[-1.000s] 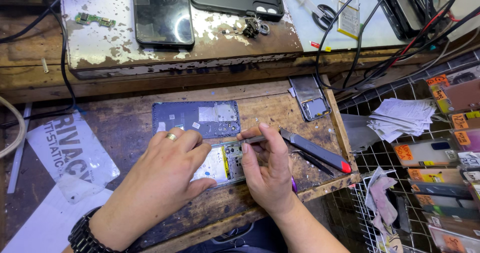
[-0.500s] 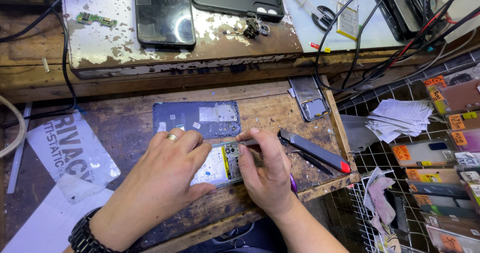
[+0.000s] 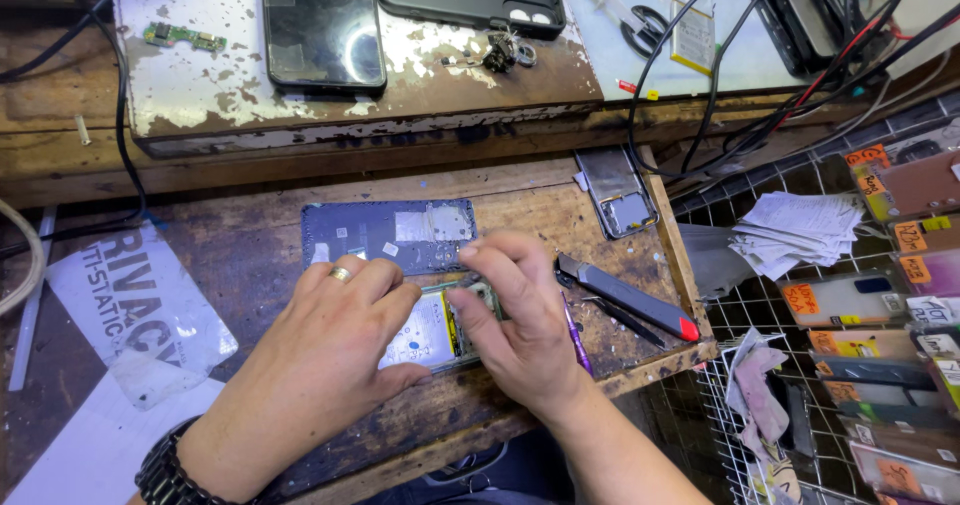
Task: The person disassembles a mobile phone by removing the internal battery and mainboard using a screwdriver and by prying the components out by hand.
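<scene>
Head view: flat opened phone (image 3: 440, 330), scuffed wood.

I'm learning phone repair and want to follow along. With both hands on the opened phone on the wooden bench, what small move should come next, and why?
Probably keep the left hand pressing the opened phone flat while the right hand works its fingertips along the upper edge. The battery side shows between the hands, the blue back panel lies apart behind, and the utility knife lies unused to the right.
</scene>
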